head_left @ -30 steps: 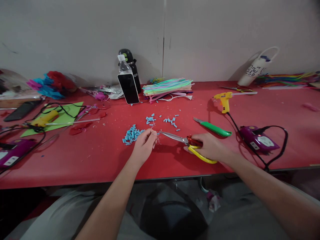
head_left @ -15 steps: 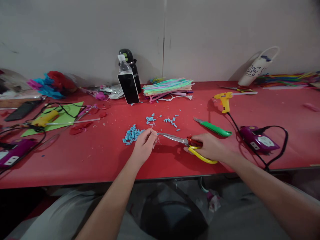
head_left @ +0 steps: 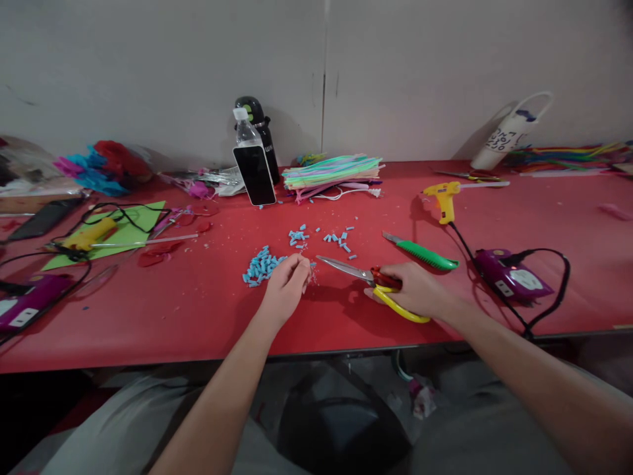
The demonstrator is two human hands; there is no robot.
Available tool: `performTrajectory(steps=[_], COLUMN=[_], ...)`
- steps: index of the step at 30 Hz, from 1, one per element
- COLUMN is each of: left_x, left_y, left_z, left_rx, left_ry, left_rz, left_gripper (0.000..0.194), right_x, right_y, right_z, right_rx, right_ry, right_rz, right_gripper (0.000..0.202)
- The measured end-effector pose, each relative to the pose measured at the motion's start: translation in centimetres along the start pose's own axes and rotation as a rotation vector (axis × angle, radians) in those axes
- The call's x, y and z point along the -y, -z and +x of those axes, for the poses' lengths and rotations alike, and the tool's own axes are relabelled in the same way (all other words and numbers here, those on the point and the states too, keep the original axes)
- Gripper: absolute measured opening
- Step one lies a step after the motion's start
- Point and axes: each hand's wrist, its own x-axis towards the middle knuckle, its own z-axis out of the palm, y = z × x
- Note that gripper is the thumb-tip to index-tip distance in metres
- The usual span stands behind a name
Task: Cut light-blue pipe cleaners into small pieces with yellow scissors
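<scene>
My right hand (head_left: 413,288) grips scissors (head_left: 346,267) by their red and yellow handles. The blades look nearly together and point left, with the tip just short of my left fingertips. My left hand (head_left: 289,277) is closed in a pinch, and a tiny light-blue piece (head_left: 312,264) shows at its fingertips; the rest of it is hidden. Beside that hand lies a pile of short light-blue pieces (head_left: 260,266). Two looser groups of the same cut pieces (head_left: 297,235) are scattered beyond the hands on the red tabletop (head_left: 198,316).
Right of the scissors lie a green utility knife (head_left: 428,254), a yellow glue gun (head_left: 445,201) and a purple power box (head_left: 512,276) with cable. Behind stand a phone (head_left: 254,175) against a bottle, and a pipe cleaner bundle (head_left: 333,175). At left, another glue gun (head_left: 91,234) rests on green paper.
The scissor blades have drawn slightly away from my left fingertips and come closer together. My left hand has stayed in place.
</scene>
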Motion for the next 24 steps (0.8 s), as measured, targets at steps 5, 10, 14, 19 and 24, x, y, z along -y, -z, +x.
performTrajectory(steps=[5,10,14,19,24], left_x=[-0.01,0.06,0.02,-0.12,-0.04], left_y=[0.00,0.00,0.00,0.03,0.04], left_z=[0.03,-0.03,-0.01,0.02,0.06], left_rx=[0.003,0.008,0.007,0.011,0.008], left_ry=[-0.008,-0.004,0.003,0.002,0.013], left_rz=[0.000,-0.002,-0.002,0.002,-0.006], left_gripper=[0.029,0.028,0.029,0.030,0.030], right_x=[-0.04,-0.12,-0.13,-0.22,-0.17], right_y=[0.08,0.07,-0.01,-0.14,-0.26], right_z=[0.03,0.03,0.00,0.16,0.26], right_rx=[0.009,0.027,0.033,0.024,0.006], right_ry=[0.002,0.010,0.011,0.017,0.001], right_rz=[-0.027,-0.037,-0.054,-0.070,-0.074], right_gripper=[0.040,0.038,0.033,0.035,0.038])
